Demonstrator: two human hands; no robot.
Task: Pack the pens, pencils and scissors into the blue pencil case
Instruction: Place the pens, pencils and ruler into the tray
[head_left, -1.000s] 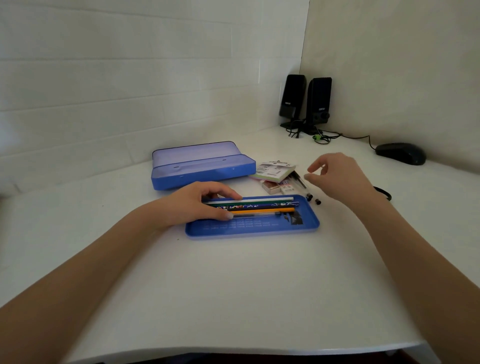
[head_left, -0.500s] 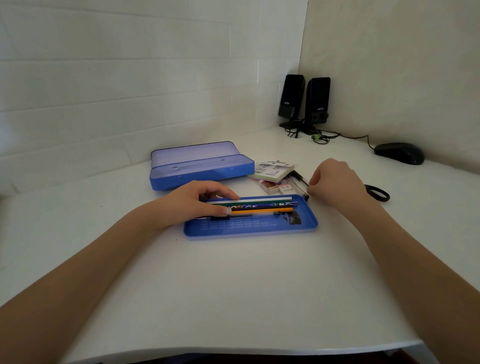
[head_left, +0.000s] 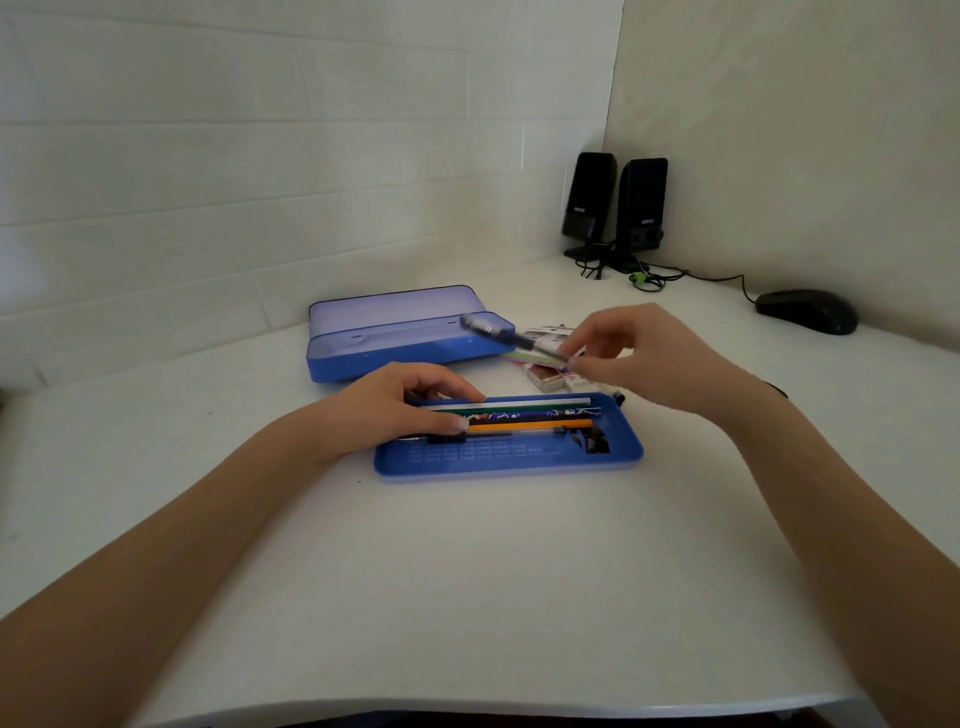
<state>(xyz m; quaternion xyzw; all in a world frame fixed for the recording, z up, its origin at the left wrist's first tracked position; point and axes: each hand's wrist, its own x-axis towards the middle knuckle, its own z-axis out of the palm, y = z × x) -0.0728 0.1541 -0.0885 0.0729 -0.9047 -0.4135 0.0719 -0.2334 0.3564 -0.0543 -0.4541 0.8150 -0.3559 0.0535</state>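
My right hand (head_left: 644, 358) pinches a dark pen (head_left: 498, 332) lifted above the surface (head_left: 467, 597), near the case's open deep half (head_left: 405, 345). My left hand (head_left: 410, 402) presses several pencils (head_left: 524, 415) already lying in the blue pencil case tray (head_left: 509, 462). I judge packing partly done; I cannot see the scissors.

Blue pencil case tray (head_left: 509, 465) with pencils (head_left: 524, 415) in a row (blurred pen (head_left: 493, 331) aloft above).
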